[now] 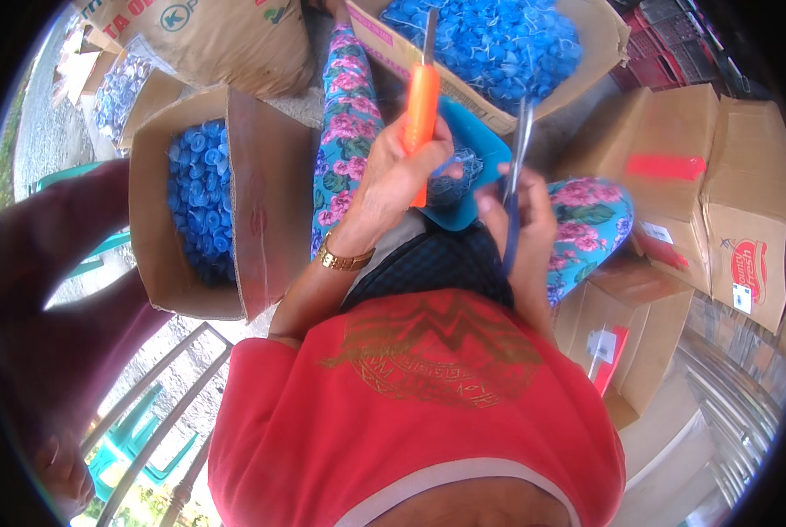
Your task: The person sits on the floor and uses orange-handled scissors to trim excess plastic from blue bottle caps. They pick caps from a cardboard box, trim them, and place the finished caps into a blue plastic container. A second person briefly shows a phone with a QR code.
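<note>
- 2 open cardboard boxes hold blue bottle caps: 1 box (252,202) at the left, 1 box (604,39) at the top.
- 1 blue tray (476,140) rests on the lap.
- The left hand (402,176) is raised, closed around 1 orange-handled knife (422,105), blade up.
- The right hand (520,215) is closed around 1 thin metal tool (520,145), just above the tray.
- 1 gold bracelet (344,259) is on the left wrist.

Cardboard boxes (674,167) are stacked on a pale concrete floor (665,422). Green plastic chairs (134,439) and a metal railing (160,395) are lit by daylight.
</note>
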A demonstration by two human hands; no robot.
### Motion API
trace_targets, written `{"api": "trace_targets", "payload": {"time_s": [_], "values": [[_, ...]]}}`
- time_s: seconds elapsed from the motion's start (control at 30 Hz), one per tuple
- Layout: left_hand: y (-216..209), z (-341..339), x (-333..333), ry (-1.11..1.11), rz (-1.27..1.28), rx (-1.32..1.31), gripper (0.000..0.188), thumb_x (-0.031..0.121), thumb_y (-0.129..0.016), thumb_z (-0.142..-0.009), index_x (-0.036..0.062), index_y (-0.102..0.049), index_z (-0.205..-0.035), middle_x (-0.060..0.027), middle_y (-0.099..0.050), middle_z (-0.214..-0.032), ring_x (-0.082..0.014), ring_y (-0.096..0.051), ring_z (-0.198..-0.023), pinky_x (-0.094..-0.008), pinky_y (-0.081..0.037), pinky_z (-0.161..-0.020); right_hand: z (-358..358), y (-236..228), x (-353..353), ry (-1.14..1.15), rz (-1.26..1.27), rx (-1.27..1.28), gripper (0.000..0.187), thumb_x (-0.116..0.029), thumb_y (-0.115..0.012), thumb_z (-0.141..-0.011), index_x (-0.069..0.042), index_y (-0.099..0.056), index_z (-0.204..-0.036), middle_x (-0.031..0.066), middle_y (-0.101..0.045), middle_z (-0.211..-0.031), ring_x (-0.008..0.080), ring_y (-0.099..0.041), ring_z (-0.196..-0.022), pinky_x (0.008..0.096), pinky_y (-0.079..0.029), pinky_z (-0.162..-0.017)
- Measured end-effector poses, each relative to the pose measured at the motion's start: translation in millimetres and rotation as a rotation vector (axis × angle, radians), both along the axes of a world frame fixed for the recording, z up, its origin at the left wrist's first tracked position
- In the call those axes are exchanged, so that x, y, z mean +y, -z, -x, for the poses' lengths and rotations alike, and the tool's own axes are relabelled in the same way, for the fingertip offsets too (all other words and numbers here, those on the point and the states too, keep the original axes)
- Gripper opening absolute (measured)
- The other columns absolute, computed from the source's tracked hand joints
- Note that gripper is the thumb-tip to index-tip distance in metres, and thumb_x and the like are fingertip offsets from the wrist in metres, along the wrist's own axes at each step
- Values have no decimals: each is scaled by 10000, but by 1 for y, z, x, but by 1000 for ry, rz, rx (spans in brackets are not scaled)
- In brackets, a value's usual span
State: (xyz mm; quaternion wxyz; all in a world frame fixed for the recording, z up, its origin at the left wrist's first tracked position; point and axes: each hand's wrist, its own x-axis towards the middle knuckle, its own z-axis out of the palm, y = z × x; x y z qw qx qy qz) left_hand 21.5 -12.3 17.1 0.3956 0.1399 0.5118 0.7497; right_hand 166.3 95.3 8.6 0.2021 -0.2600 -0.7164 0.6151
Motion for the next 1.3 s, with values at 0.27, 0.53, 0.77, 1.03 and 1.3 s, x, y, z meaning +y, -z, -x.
{"api": "trace_targets", "payload": {"time_s": [0.27,0.53,0.77,1.03,1.3], "values": [[-6,-6,7,84,-33,66,134,-12,-578,-824,12,-529,-946,-60,-556,-873,-150,-592,-774,-297,-514,-712,34,-9,12,-31,114,187,436,51,-643,-817,3,-464,-1212,88,-630,-834,104,-617,-726,233,-492,-663],[-5,-7,9,91,19,170,230,-91,-582,-782,23,-532,-974,-25,-561,-914,-99,-592,-819,-263,-574,-765,39,-8,15,45,87,249,450,66,-642,-811,-18,-458,-1213,59,-612,-818,87,-588,-739,215,-471,-646],[-1,-1,14,196,185,229,237,-37,-604,-795,12,-560,-1023,-13,-556,-975,-101,-589,-846,-308,-580,-777,45,-12,13,84,99,238,442,60,-645,-812,-28,-462,-1205,51,-609,-812,80,-585,-736,210,-465,-648],[7,-5,15,253,-146,-403,242,48,-647,-829,36,-557,-1054,-48,-596,-980,-178,-637,-902,-441,-585,-783,43,-16,7,184,-151,215,457,41,-655,-814,-34,-464,-1222,30,-592,-808,55,-555,-719,199,-442,-623],[6,-9,18,191,-27,-328,180,61,-657,-833,39,-581,-995,-51,-613,-966,-163,-637,-878,-368,-588,-742,37,-14,1,230,0,190,465,-8,-684,-817,-25,-469,-1228,75,-605,-933,93,-602,-790,244,-516,-696]]}}
